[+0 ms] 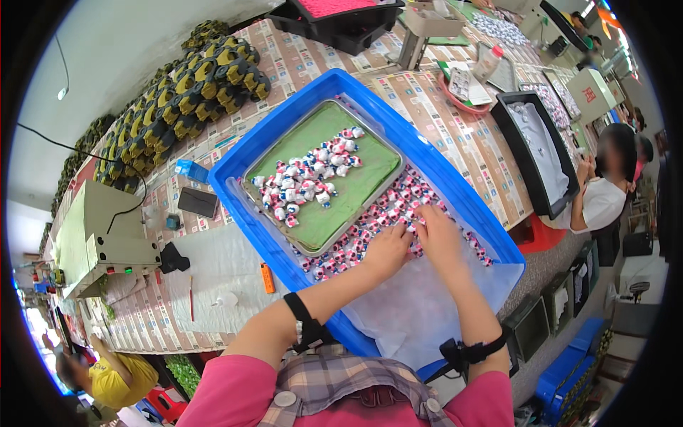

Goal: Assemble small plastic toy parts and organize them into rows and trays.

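Observation:
A large blue plastic bin (466,192) stands in front of me on the table. Inside it, small painted figurines (359,238) in pink, white and dark blue lie in rows on a translucent sheet (420,313). A metal-rimmed tray with a green surface (356,186) rests across the bin's far left part and bears a heap of white, pink and blue figurines (306,178). My left hand (388,250) is over the rows, fingers curled and pressed together. Close beside it my right hand (439,233) reaches down, fingers bent among the figurines. Whatever the fingertips hold is hidden.
Yellow-and-black parts (192,92) are piled at the far left. Nearer are a pale green machine box (107,242), an orange lighter-like item (267,278) and a thin brush (191,299). A black bin (533,153) stands at right, near a seated person (605,192).

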